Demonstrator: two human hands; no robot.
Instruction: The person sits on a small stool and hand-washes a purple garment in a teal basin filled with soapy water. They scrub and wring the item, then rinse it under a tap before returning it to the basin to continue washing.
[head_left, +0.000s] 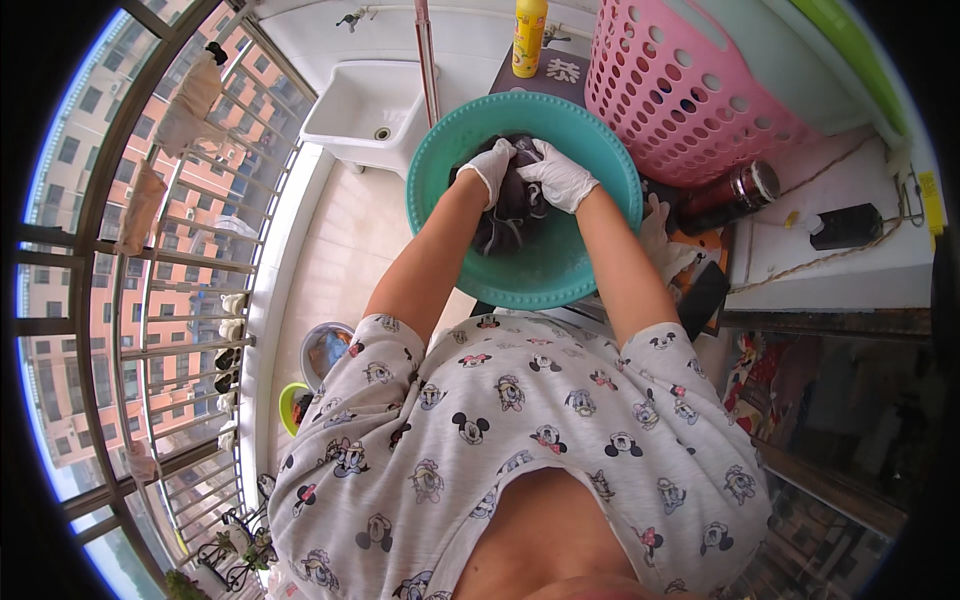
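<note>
A round teal plastic basin (525, 292) stands before me with a dark wet garment (501, 226) bunched in it, pale drawstrings or trim showing on the cloth. My left hand (491, 171), in a thin white glove, grips the garment's upper left part. Opposite it, my right hand (561, 178), gloved the same way, pinches the upper right part of the cloth between thumb and fingers. Both hands are inside the basin's rim, close together. Some of the fingertips are hidden in the folds.
A white sink (360, 105) lies beyond the basin at left. Behind it stands a yellow bottle (529, 37); a pink perforated laundry basket (637, 82) is at right, near a dark red flask (724, 196). On the floor are a grey basin (306, 360) and a green one (287, 409), both holding cloth.
</note>
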